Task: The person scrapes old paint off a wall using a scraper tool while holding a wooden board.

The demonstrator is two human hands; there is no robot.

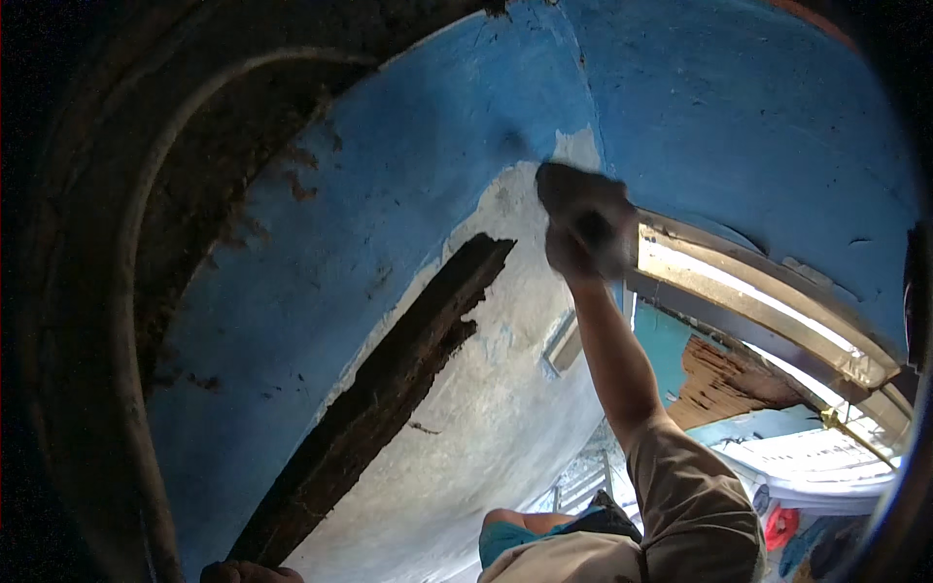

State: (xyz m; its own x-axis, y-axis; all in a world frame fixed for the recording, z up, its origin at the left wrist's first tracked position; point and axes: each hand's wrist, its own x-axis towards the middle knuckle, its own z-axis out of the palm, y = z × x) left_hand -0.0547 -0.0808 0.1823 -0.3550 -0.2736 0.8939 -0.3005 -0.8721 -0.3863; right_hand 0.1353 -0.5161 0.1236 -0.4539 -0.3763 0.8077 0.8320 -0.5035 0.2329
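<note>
My right hand (593,228) is raised high against the wall, closed in a fist and smeared by motion. A dark shape (562,187) shows at its knuckle side, too blurred to name. Around it the blue wall paint (408,146) ends in a ragged border, and a pale patch (530,330) lies bare below. At the bottom left, only the knuckles of my left hand (251,573) show, closed at the lower end of a long, dark, rotted wooden board (379,398). The board slants up to the right in front of the wall, its jagged tip near the pale patch.
A lit transom window (768,301) sits right of my raised arm. Beneath it is a teal panel with splintered brown wood (729,384) and a brass-coloured rod (860,437). A curved pipe (131,233) runs along the dark left side. A red item (779,528) lies at the lower right.
</note>
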